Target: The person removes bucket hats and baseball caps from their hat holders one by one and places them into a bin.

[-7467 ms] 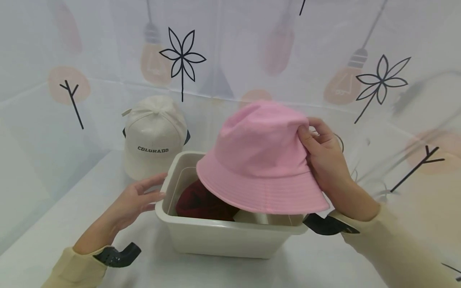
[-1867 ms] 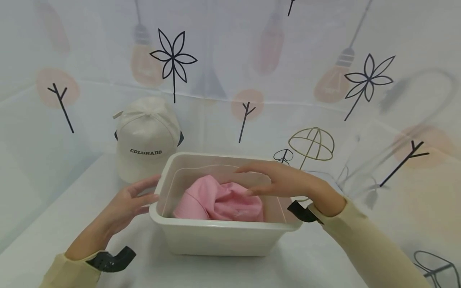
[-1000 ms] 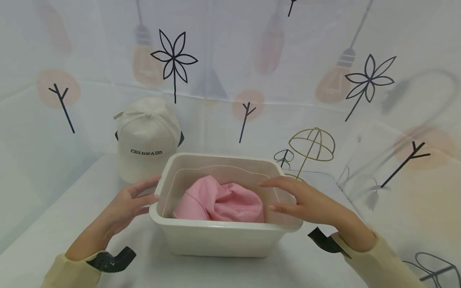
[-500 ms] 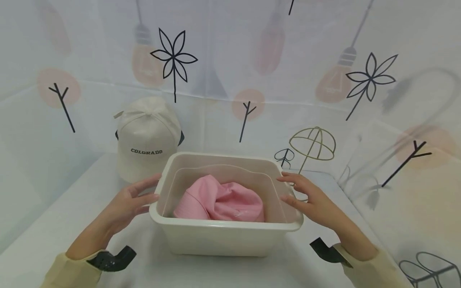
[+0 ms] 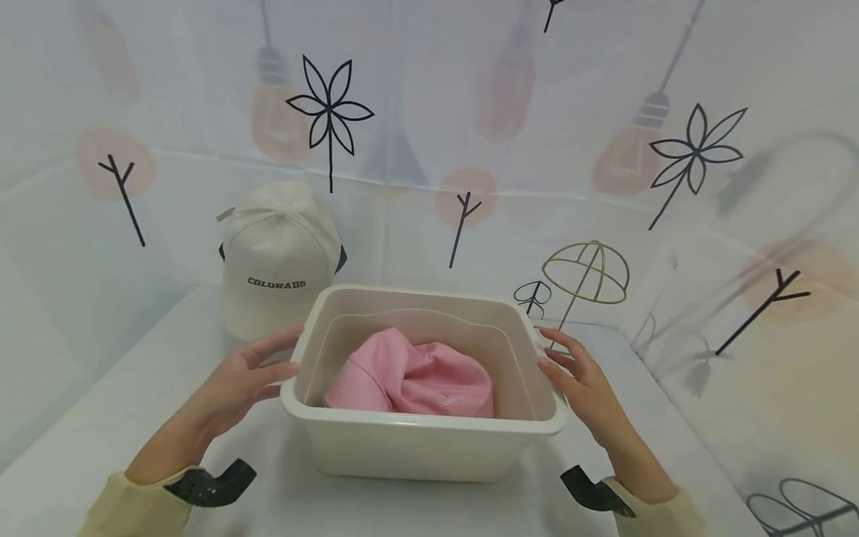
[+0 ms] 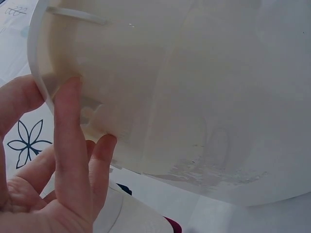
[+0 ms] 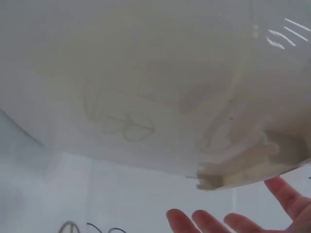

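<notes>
A white plastic bin [image 5: 416,455] stands on the table in the head view. Inside it lies a crumpled pink bucket hat [image 5: 439,377], low and toward the front wall. My left hand [image 5: 235,384] touches the bin's left rim with extended fingers; the left wrist view has its fingertips [image 6: 68,90] against the rim and the wall beneath. On the opposite side, my right hand [image 5: 587,384] has thumb and fingers at the right rim. In the right wrist view its fingers [image 7: 206,221] are spread below the bin's edge. Whatever lies under the pink hat is hidden.
A cream baseball cap [image 5: 278,253] lettered COLORADO stands upright behind the bin's left corner. White table surface [image 5: 604,477] extends around the bin. A printed cloth backdrop [image 5: 416,112] rises at the back and both sides.
The pink bucket hat has gone from my right hand into the bin, covering a dark red item there. My right hand has withdrawn to the right rim. My left hand stays at the left rim.
</notes>
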A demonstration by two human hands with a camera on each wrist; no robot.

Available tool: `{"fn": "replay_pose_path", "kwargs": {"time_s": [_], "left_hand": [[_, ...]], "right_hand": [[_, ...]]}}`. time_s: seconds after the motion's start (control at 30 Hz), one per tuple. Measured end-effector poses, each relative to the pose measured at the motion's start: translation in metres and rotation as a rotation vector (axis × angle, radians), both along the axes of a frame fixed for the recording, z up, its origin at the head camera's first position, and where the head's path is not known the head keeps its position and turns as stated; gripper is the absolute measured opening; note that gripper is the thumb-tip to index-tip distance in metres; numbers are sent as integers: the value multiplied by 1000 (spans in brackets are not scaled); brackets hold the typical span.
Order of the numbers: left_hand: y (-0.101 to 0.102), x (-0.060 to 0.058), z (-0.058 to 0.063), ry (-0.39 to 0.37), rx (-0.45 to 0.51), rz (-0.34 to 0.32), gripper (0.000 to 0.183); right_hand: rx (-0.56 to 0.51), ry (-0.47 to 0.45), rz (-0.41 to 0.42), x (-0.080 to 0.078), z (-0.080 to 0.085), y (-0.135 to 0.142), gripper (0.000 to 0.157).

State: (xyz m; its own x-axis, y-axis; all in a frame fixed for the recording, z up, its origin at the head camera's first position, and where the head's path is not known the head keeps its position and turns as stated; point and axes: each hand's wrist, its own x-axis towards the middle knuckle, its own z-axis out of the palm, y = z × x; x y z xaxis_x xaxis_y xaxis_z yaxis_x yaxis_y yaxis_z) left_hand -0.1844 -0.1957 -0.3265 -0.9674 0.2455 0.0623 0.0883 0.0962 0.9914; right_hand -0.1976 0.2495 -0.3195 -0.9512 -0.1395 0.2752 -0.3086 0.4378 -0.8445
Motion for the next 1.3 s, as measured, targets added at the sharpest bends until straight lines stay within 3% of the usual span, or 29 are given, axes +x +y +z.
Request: {"fn": "replay_pose_path", "kwargs": {"time_s": [0.17, 0.6, 0.93, 1.07, 1.3], "left_hand": [[0, 0, -1, 0, -5, -1, 65], [0, -1, -1, -5, -1, 2, 65], [1, 1, -10, -12, 23, 54, 58], [0, 1, -13, -1, 10, 93, 56], [-3, -2, -15, 40, -31, 228, 63]], "right_hand": [[-136, -21, 4, 0, -11, -1, 45], [-250, -89, 17, -1, -18, -2, 41], [-301, -94, 13, 1, -20, -4, 41], [-303, -102, 4, 1, -21, -4, 41], [-299, -97, -4, 1, -22, -4, 42]]}}
